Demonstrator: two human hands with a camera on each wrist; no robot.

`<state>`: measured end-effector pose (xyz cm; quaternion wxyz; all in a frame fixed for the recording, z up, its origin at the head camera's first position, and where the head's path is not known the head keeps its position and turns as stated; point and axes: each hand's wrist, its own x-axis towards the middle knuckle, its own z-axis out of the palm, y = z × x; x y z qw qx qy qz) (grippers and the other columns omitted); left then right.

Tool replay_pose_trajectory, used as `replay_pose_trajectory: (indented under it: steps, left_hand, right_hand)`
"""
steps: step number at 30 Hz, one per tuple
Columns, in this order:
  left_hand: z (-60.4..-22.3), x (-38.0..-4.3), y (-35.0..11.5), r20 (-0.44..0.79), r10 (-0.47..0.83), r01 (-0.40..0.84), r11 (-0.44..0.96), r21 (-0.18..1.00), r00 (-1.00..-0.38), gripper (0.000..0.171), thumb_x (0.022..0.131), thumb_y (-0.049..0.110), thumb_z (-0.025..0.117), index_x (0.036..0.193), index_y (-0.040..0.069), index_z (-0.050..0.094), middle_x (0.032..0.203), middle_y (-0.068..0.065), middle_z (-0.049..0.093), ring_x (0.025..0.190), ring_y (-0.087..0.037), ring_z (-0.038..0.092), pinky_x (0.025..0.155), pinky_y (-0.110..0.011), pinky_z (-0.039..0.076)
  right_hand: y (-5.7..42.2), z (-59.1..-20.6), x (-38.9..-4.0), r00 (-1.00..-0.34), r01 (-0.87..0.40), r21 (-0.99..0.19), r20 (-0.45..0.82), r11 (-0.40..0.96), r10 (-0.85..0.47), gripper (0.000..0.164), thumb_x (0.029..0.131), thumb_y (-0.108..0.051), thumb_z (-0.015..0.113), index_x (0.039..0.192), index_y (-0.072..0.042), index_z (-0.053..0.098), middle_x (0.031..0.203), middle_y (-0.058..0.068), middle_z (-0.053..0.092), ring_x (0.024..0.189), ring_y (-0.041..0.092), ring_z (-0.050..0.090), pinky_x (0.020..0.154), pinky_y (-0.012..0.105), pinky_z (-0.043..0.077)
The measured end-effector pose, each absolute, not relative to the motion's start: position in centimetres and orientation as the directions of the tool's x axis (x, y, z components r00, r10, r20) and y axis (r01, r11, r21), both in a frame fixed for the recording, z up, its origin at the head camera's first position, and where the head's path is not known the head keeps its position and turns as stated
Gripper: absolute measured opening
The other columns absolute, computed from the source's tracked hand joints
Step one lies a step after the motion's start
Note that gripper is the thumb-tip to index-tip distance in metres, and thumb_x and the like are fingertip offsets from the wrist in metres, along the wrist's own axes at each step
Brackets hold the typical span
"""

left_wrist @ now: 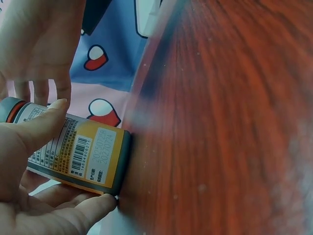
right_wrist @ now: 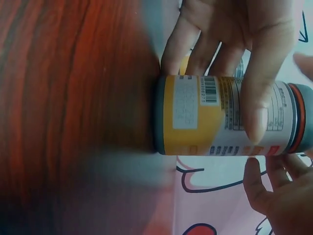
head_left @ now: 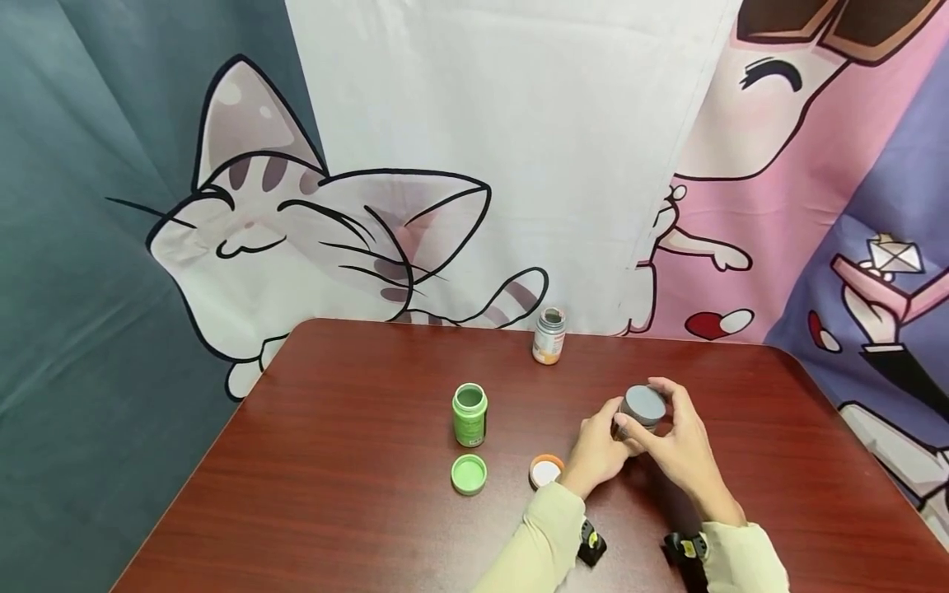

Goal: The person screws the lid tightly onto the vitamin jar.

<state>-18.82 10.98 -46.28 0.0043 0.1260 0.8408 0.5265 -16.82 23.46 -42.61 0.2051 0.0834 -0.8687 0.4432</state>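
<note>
"What's on the table [head_left: 319, 428]?"

"The middle jar [head_left: 469, 424], low in the picture's middle. The first lid [head_left: 469, 475] is just below. The back jar [head_left: 549, 339] is higher, to the right."

"And the held jar [head_left: 643, 403]?"

"Lower right, between the left hand [head_left: 599, 446] and right hand [head_left: 682, 449]. The second lid [head_left: 544, 472] is left of them."

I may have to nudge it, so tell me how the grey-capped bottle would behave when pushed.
Taller than it is wide, the grey-capped bottle would probably tip if pushed near its grey cap. Its round side suggests it could roll once toppled. No dents show, so its wall is likely fairly stiff.
</note>
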Motion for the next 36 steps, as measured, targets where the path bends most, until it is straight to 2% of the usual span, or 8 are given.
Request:
replay_pose_trajectory:
  steps: [4,8,15,24,36]
  left_hand:
    - [-46.2,-18.9,11.0,0.111,0.21,0.191,0.416,0.889,-0.971,0.059,0.076,0.033,0.074,0.129,0.031,0.048,0.116,0.01,0.06,0.106,-0.007,0.054,0.087,-0.027,0.044]
    - [-46.2,-18.9,10.9,0.102,0.209,0.182,0.41,0.894,-0.973,0.059,0.075,0.037,0.075,0.127,0.031,0.049,0.115,0.011,0.06,0.105,-0.005,0.054,0.087,-0.026,0.044]
    - [-46.3,-18.8,10.9,0.1,0.212,0.176,0.379,0.909,-0.972,0.057,0.071,0.039,0.077,0.122,0.033,0.051,0.107,0.014,0.061,0.098,-0.002,0.055,0.084,-0.025,0.044]
    - [-46.3,-18.9,10.9,0.102,0.207,0.177,0.384,0.906,-0.973,0.058,0.071,0.04,0.077,0.123,0.035,0.051,0.107,0.016,0.061,0.1,-0.004,0.054,0.085,-0.027,0.043]
    - [-46.4,-18.8,10.9,0.105,0.213,0.181,0.38,0.907,-0.972,0.057,0.071,0.04,0.077,0.122,0.034,0.051,0.107,0.015,0.061,0.099,-0.003,0.055,0.084,-0.026,0.044]
  right_hand:
    - [23.0,-40.9,-16.1,-0.925,-0.321,-0.769,0.381,0.552,-0.008,0.069,0.076,-0.013,0.074,0.134,-0.007,0.036,0.124,0.01,0.05,0.101,0.007,0.048,0.078,0.009,0.037]
    - [23.2,-40.5,-16.1,-0.923,-0.351,-0.791,0.381,0.501,-0.046,0.072,0.078,-0.008,0.071,0.137,-0.005,0.031,0.128,0.011,0.046,0.117,0.016,0.041,0.086,0.008,0.031]
    - [24.8,-42.5,-17.2,-0.906,-0.42,-0.837,0.408,0.349,-0.112,0.074,0.081,0.001,0.066,0.142,-0.015,0.028,0.134,0.002,0.045,0.126,0.013,0.038,0.089,0.011,0.031]
    - [25.2,-42.8,-17.5,-0.875,-0.483,-0.838,0.447,0.254,-0.187,0.071,0.081,0.008,0.062,0.141,-0.01,0.028,0.134,0.017,0.045,0.119,0.015,0.044,0.093,0.015,0.034]
    - [25.4,-43.3,-17.6,-0.86,-0.51,-0.805,0.48,0.304,-0.172,0.068,0.079,0.008,0.065,0.137,-0.006,0.034,0.13,0.011,0.05,0.111,0.011,0.049,0.085,0.014,0.039]
